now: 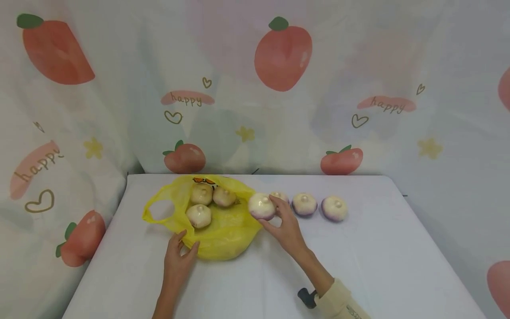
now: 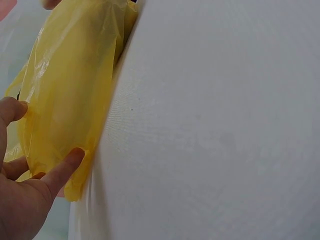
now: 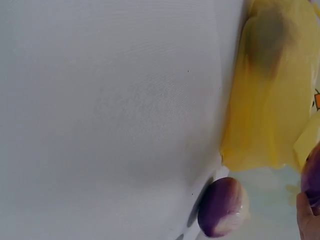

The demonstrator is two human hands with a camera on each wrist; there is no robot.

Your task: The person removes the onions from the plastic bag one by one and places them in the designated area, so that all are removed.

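My right hand [image 1: 287, 227] holds a white-and-purple turnip [image 1: 260, 206] between thumb and fingers, at the right side of a yellow plastic bag's mouth. In the right wrist view, that turnip [image 3: 312, 175] shows only partly at the right edge. The yellow plastic bag [image 1: 227, 246] lies spread open on the table, with three pale turnips [image 1: 199, 215] visible inside. At its near left rim, my left hand [image 1: 179, 257] grips the plastic, thumb [image 2: 65, 167] on the outside. Three more turnips [image 1: 334, 208] stand in a row right of the bag, the leftmost partly hidden by my right hand.
The white table [image 1: 382, 266] reaches back to a curtain [image 1: 287, 133] printed with red fruit. One looped bag handle [image 1: 149, 210] sticks out to the left. A dark device [image 1: 307, 297] sits by the right sleeve [image 1: 338, 301].
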